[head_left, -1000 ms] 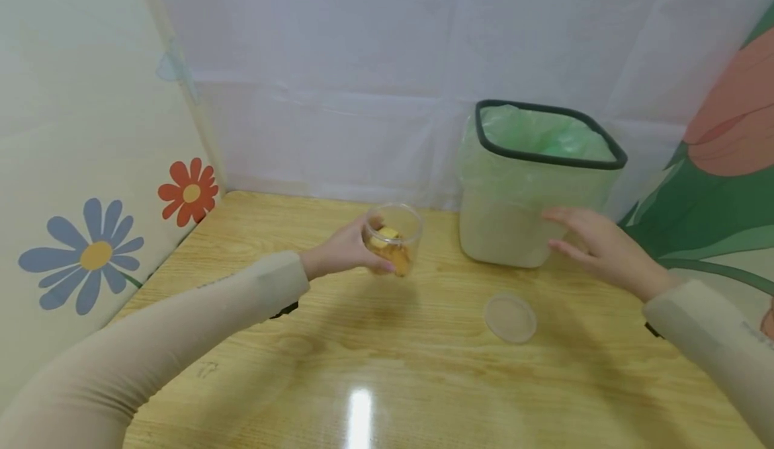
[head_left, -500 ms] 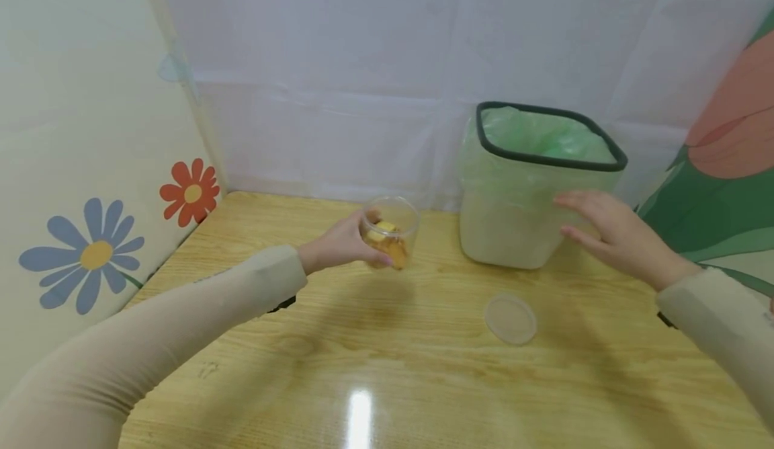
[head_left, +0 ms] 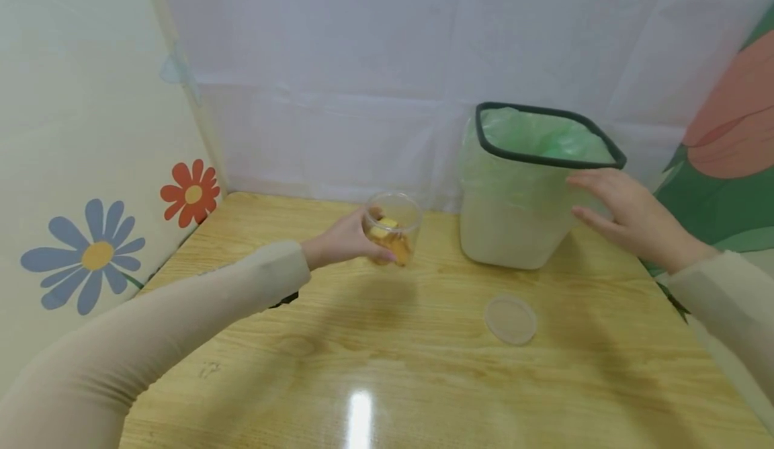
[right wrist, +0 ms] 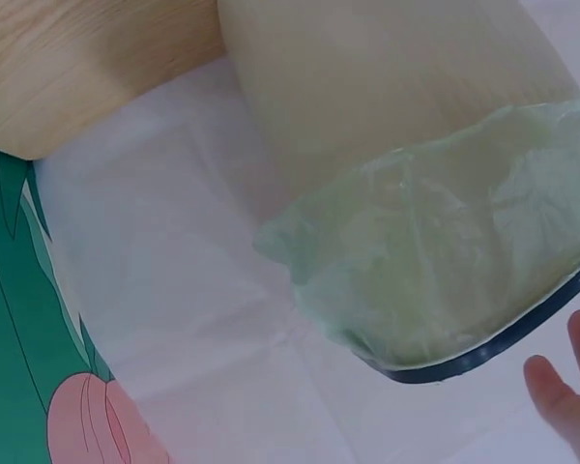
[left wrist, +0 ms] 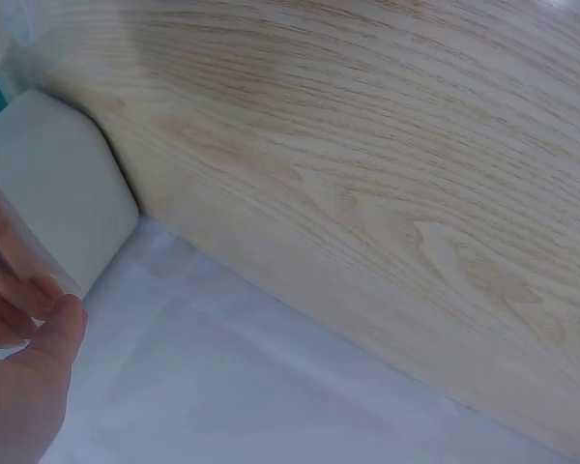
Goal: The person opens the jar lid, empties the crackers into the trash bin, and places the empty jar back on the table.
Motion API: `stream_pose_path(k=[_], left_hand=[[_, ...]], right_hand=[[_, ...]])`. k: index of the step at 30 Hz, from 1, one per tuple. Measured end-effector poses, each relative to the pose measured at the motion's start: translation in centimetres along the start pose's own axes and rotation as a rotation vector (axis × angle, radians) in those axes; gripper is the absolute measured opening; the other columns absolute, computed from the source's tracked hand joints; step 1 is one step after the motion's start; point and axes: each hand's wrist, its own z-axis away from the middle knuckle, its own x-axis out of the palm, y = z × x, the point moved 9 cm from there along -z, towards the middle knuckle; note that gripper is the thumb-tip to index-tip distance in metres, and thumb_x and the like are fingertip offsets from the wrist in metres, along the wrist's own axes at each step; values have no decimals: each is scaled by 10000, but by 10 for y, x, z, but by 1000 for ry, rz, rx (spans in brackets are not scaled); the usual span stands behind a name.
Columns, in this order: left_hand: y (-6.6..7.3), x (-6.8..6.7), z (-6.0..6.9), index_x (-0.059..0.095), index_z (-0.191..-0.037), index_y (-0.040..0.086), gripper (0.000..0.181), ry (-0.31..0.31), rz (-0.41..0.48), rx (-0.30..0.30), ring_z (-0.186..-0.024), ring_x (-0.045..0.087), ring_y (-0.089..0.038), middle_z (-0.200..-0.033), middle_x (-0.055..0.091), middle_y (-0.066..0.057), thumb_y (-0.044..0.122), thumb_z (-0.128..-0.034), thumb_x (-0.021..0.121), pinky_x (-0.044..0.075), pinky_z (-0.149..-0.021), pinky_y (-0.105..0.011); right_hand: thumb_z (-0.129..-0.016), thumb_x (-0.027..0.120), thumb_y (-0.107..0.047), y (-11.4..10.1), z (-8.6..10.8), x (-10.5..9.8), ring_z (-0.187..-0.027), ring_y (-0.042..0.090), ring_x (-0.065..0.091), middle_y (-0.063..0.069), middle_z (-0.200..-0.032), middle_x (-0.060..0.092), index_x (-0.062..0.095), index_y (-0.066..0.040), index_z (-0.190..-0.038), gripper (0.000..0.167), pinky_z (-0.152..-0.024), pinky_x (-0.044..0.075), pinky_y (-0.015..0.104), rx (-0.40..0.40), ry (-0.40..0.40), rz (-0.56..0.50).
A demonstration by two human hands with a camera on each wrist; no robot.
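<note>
In the head view the left hand [head_left: 346, 239] grips a clear round container [head_left: 410, 224] from its left side, above the table. Yellow and orange pieces [head_left: 396, 244] lie inside the container, which has no lid on it. The left wrist view shows the left hand [left wrist: 29, 396] at the lower left, thumb against the clear wall [left wrist: 39, 246]. The right hand [head_left: 635, 217], fingers apart and holding nothing, hovers in front of the bin's [head_left: 502, 220] right side. At the lower right of the right wrist view, part of the right hand [right wrist: 575, 396] shows near the bin's dark rim [right wrist: 474, 356].
A clear round lid [head_left: 510, 319] lies flat on the wooden table [head_left: 423, 382], in front of the bin. A green bag lines the bin. Behind the table hangs a white cloth [head_left: 326, 86], with flower-printed panels [head_left: 97, 126] at the sides.
The right hand has moved up and to the right, toward the bin's rim. The left hand has raised the container slightly; its grip is the same. Lid and bin have stayed in place.
</note>
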Motion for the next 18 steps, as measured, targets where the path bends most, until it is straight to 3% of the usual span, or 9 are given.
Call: stream_pose_path(k=[5, 8, 18], left_hand=[[3, -2, -2, 319, -1452, 8, 935, -3, -24, 6, -1139, 511, -302, -1333, 485, -184, 261, -737, 865, 444, -958, -462], [4, -4, -4, 327, -1449, 0, 935, -3, -36, 16, -1180, 498, -309, -1387, 460, -185, 269, -734, 866, 431, -981, -470], [5, -10, -5, 320, -1442, 20, 918, 2, -53, -8, -1205, 484, -321, -1377, 461, -187, 273, -744, 860, 418, -998, -491]], right_hand=[[-937, 645, -114, 7, -1, -6, -1217, 477, 420, 297, -1316, 504, 512, 71, -1328, 452, -1022, 301, 614, 30, 10, 1], [-945, 638, -126, 11, -1, -7, -1207, 486, 425, 314, -1301, 508, 510, 79, -1326, 451, -1054, 277, 611, 36, 16, -3], [-984, 578, -129, 26, -7, -14, -1216, 516, 399, 337, -1315, 484, 482, 98, -1336, 430, -1007, 292, 643, 124, 26, -62]])
